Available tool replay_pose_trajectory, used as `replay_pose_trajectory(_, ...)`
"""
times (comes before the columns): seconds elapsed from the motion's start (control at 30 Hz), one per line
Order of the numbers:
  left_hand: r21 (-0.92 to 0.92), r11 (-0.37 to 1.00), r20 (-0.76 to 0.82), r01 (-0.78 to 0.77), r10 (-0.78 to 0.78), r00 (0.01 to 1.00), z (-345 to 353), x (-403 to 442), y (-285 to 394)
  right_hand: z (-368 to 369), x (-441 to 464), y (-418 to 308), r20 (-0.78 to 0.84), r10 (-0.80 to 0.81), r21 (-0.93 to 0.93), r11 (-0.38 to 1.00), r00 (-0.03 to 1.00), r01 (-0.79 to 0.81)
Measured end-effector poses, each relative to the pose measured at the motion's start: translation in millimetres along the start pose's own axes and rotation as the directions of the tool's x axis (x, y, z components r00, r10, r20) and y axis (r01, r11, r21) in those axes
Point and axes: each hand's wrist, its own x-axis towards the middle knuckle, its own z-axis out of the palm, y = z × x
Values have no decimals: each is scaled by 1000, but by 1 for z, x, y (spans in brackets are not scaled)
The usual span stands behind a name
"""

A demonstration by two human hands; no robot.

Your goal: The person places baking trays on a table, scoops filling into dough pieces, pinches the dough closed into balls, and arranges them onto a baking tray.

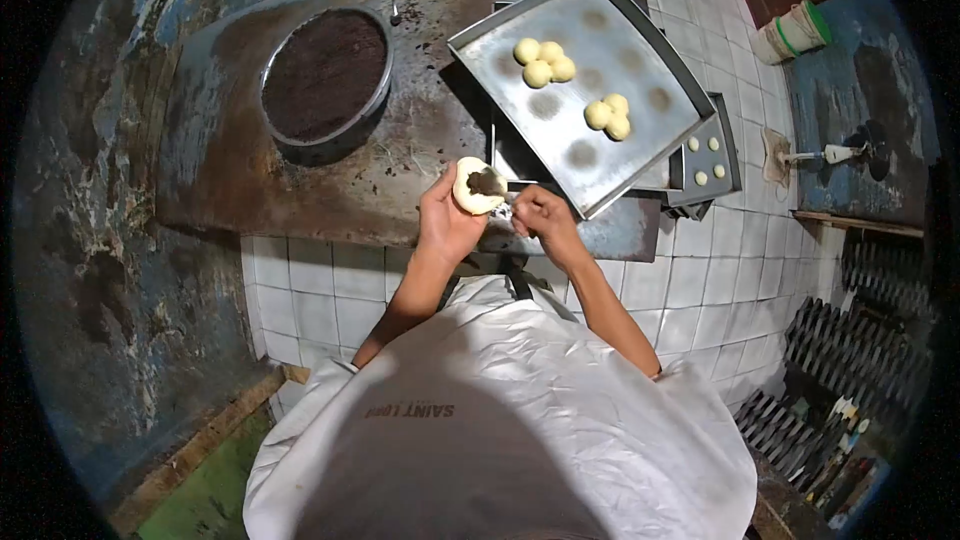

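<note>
My left hand (452, 221) cups a flattened round of pale yellow dough (466, 202) near the table's front edge. Dark brown crumbly filling (482, 182) sits in the middle of that dough. Closed fingers of my right hand (543, 214) grip a small metal spoon (502, 209), its front end reaching the filling; the fingers partly hide it. Beyond my left hand stands a round metal basin (385, 90) full of the same dark crumbly filling. Several dough balls (537, 73) rest in two clusters on a large metal baking tray (655, 65), to the right.
Crumbs are scattered over the worn tabletop (420, 120). A lower tray (722, 183) with several small dough balls shows at the right. White buckets (800, 30) stand by the far right wall. A stained blue wall (100, 240) rises on the left.
</note>
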Motion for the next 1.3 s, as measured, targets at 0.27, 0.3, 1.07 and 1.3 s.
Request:
replay_pose_trajectory(0.27,70,985,15,-156,155,988,29,-30,-28,-109,-26,124,-230,-4,-378,922,973,-85)
replay_pose_trajectory(0.3,74,986,29,-150,148,988,28,-32,-27,-98,-32,98,-291,-94,-696,704,952,-143)
replay_pose_trajectory(1.07,900,306,251,-309,216,944,49,-103,34,79,0,-82,296,-447,-743,447,844,497)
replay_pose_trajectory(1.3,783,188,406,-592,566,717,40,-95,73,132,0,-80,42,-363,-585,747,931,317)
